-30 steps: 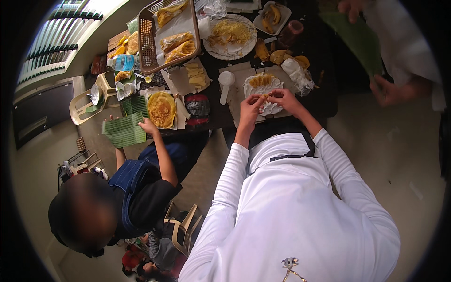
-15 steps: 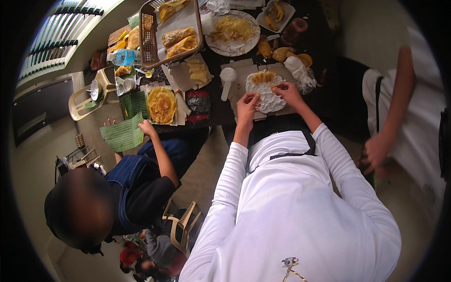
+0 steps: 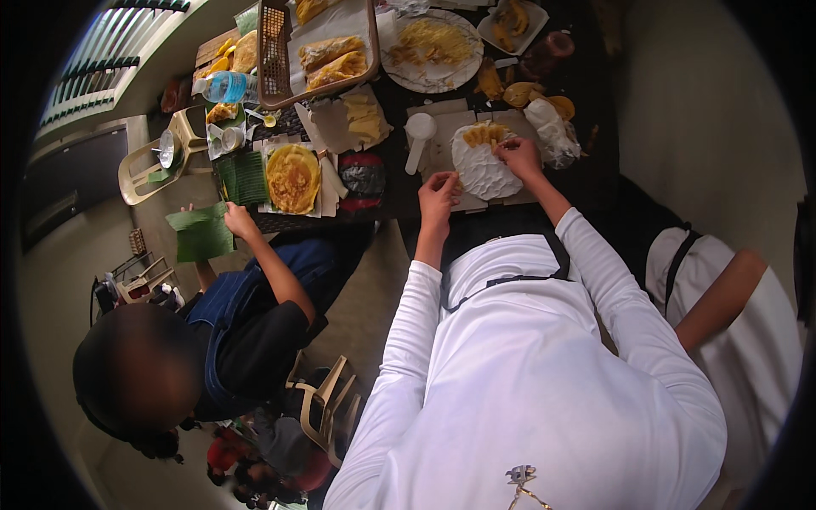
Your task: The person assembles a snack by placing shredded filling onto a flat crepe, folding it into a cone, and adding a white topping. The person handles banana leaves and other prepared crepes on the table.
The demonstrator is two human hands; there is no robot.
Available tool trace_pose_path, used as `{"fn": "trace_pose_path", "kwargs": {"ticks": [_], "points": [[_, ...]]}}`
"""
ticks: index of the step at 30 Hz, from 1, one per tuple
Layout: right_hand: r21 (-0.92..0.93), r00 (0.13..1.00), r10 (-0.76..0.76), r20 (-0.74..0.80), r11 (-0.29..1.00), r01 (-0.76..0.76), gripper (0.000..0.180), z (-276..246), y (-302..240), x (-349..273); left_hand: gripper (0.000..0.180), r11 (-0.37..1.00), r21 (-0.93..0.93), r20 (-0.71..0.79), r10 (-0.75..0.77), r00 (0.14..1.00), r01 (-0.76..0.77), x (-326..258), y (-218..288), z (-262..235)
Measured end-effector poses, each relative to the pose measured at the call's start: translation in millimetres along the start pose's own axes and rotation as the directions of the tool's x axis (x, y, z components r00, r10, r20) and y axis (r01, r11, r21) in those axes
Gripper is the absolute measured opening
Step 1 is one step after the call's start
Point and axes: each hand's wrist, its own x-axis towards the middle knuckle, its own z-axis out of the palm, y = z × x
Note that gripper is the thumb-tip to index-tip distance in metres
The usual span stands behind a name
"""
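A round piece spread with white cream [image 3: 486,174] lies before me, with several yellow fruit slices [image 3: 484,134] in a row along its far edge. My right hand [image 3: 520,158] is over the right side of the cream, close to the slices, its fingers pinched together. Whatever those fingers hold is too small to make out. At the left edge of the cream, my left hand [image 3: 440,197] has its fingertips pressed together; what is in them is hidden. A white scoop [image 3: 418,140] lies to the left, and cardboard [image 3: 442,153] shows under the cream-covered round.
Beyond are a plate of grated yellow topping [image 3: 393,64], a brown basket [image 3: 274,51] of rolled crepes and a crumpled plastic bag [image 3: 554,140]. A stack of yellow crepes [image 3: 293,177] lies left, near a co-worker holding a green leaf [image 3: 202,234]. Another person stands at right.
My left hand has shifted slightly left and down, away from the cream's middle. My right hand remains near the slices. The co-worker's leaf has moved left; the person at right has lowered an arm.
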Motion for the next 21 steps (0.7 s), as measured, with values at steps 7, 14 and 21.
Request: {"fn": "trace_pose_path", "kwargs": {"ticks": [7,14,21], "points": [[-0.244,0.986,-0.139,-0.093,0.963,0.113,0.026,-7.6,-23.5,-16.4,0.027,1.0,0.011,-0.013,-0.015,1.0,0.015,-0.1,4.3,-4.8],[-0.438,0.959,-0.254,-0.13,0.882,0.174,0.035,-13.8,-31.8,-20.3,0.028,1.0,-0.001,-0.008,-0.002,1.0,0.002,3.2,3.4,-7.6],[-0.491,0.961,-0.248,-0.126,0.857,0.157,0.039,-20.1,-48.6,-26.6,0.029,1.0,0.006,-0.002,0.008,1.0,-0.008,5.4,3.9,-10.5]]}}
